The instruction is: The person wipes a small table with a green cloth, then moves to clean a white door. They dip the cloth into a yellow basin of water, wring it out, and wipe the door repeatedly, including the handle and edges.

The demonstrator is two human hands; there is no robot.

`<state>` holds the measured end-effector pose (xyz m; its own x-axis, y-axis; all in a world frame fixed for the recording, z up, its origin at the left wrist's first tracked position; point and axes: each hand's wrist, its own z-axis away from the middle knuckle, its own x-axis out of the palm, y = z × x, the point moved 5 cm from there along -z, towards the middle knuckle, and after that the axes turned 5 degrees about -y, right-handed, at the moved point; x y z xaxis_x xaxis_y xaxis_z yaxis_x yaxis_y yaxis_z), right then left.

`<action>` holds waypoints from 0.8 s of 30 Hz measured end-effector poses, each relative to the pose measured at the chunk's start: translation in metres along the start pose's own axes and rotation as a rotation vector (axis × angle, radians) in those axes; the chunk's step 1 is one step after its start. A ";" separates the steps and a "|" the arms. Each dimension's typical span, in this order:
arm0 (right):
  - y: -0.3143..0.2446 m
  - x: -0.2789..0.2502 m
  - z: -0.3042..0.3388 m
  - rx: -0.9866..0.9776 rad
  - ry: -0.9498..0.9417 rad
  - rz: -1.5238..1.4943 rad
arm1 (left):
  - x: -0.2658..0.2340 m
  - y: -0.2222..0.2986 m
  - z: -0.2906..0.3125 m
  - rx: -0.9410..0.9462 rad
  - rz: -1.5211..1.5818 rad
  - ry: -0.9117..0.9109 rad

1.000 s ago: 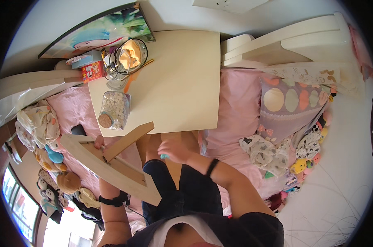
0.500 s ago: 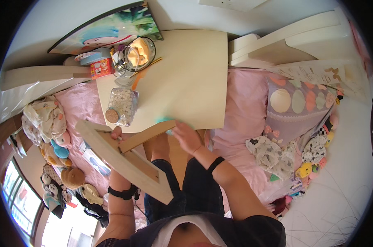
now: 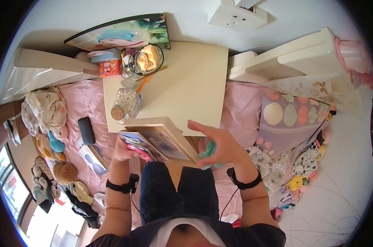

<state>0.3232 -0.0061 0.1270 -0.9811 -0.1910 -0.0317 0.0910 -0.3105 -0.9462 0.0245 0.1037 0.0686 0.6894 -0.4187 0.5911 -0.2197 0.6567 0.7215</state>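
A light wooden box frame [image 3: 163, 123] with a picture in it is held tilted above my lap, at the near edge of the table. My left hand [image 3: 124, 150] is closed on its left side, the thumb over colourful, glossy flat pieces [image 3: 147, 149] with a pink one at the bottom; whether these are fixed to the frame, I cannot tell. At the frame's right side is my right hand [image 3: 223, 145], thumb and index finger wide apart, with a teal knitted-looking cloth [image 3: 208, 153] between palm and frame. The frame hides part of the cloth.
On the cream table [image 3: 190, 82] stand a corked glass jar [image 3: 127, 105] of white pieces, a glass cup [image 3: 147, 59], a red box [image 3: 109, 68] and a leaning picture [image 3: 128, 35]. A dark case [image 3: 86, 131] lies on the pink sheet at left; plush toys line both sides.
The frame has turned and moved right, now showing its picture and colourful pieces. My right hand has moved right and opened wider, the teal cloth still with it. The view has tilted up slightly.
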 end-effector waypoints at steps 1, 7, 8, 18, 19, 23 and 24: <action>-0.009 0.002 -0.004 0.007 -0.088 0.117 | 0.008 0.001 -0.005 -0.023 -0.012 -0.051; 0.003 0.009 -0.012 0.161 -0.391 0.260 | 0.038 0.004 -0.034 -0.117 -0.109 -0.163; 0.007 0.008 -0.011 0.137 -0.384 0.262 | 0.042 0.006 -0.037 -0.128 -0.172 -0.190; 0.016 -0.034 -0.026 0.228 -0.192 0.469 | 0.092 0.025 -0.082 0.217 -0.692 -0.376; 0.020 -0.038 -0.029 0.269 -0.174 0.508 | 0.093 0.029 -0.085 0.280 -0.703 -0.353; 0.033 -0.055 -0.048 0.174 0.016 0.436 | 0.090 0.038 -0.099 0.368 -0.721 -0.272; 0.037 -0.062 -0.053 0.172 0.061 0.377 | 0.085 0.041 -0.100 0.392 -0.869 -0.210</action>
<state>0.3780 0.0437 0.0765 -0.8814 -0.2674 -0.3893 0.4679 -0.3817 -0.7971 0.1432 0.1577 0.1129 0.5907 -0.7869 -0.1786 0.0669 -0.1728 0.9827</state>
